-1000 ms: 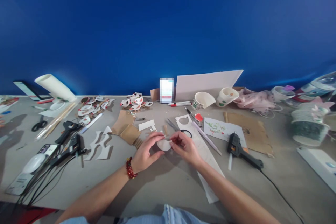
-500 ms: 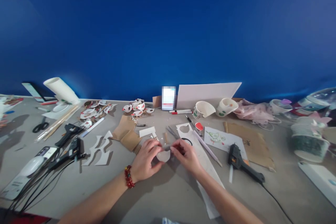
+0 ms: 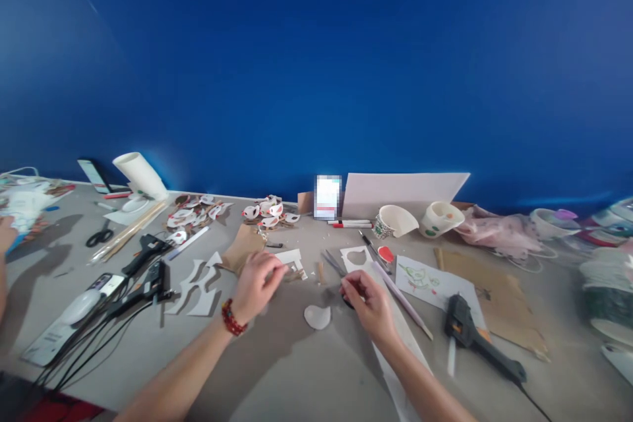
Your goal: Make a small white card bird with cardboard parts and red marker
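A small white paper cutout [image 3: 317, 317], rounded with one pointed corner, lies flat on the table between my hands, touched by neither. My left hand [image 3: 258, 285], with a red bead bracelet, hovers left of it beside brown cardboard [image 3: 241, 247]. Its fingers are curled together; anything inside is hidden. My right hand [image 3: 370, 305] has thumb and fingertips drawn together over the dark handle end of the scissors [image 3: 335, 264]. Whether it grips them cannot be made out. Under that forearm runs a white paper strip [image 3: 357, 258] with a matching hole.
Right of me lie a glue gun [image 3: 462, 323], a bird drawing [image 3: 418, 279] and cut cups [image 3: 395, 221]. Left are more glue guns [image 3: 148, 254], a power strip [image 3: 74, 320], white scraps [image 3: 202, 287] and painted paper birds [image 3: 271, 211]. Another person's hand [image 3: 6, 237] shows at far left.
Both hands have let go of the white cutout, which now lies on the table. My left hand has moved away leftward, my right hand slightly rightward. The view has shifted a little.
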`<state>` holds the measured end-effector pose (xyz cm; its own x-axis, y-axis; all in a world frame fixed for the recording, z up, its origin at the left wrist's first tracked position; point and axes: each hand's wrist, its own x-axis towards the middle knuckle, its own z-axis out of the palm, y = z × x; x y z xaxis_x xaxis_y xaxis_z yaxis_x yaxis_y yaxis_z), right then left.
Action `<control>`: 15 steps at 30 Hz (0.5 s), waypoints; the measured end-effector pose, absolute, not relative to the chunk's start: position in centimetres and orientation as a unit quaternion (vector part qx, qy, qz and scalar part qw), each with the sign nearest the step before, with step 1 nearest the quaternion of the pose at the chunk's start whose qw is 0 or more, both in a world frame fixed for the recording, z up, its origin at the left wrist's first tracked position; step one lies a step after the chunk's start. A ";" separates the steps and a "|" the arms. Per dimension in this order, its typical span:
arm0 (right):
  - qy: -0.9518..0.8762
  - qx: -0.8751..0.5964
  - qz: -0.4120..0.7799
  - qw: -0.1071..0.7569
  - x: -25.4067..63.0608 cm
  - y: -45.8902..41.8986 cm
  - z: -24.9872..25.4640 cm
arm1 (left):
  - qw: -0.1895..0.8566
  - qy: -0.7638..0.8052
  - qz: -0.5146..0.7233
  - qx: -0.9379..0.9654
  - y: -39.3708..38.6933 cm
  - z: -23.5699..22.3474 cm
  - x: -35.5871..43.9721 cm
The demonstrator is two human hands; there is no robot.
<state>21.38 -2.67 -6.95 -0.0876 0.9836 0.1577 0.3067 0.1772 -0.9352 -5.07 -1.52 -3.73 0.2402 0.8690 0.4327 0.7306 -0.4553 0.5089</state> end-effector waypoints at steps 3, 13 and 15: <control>-0.635 -0.508 0.383 0.438 21.4 -2.7 -7.1 | 0.121 0.549 0.360 0.744 -0.5 -2.5 -8.0; -0.668 -0.499 0.360 0.419 21.2 -2.8 -7.7 | 0.037 0.482 0.208 0.850 0.0 -3.0 -9.7; -0.666 -0.500 0.360 0.420 21.2 -2.8 -7.7 | 0.039 0.465 0.179 0.866 -0.5 -3.1 -9.6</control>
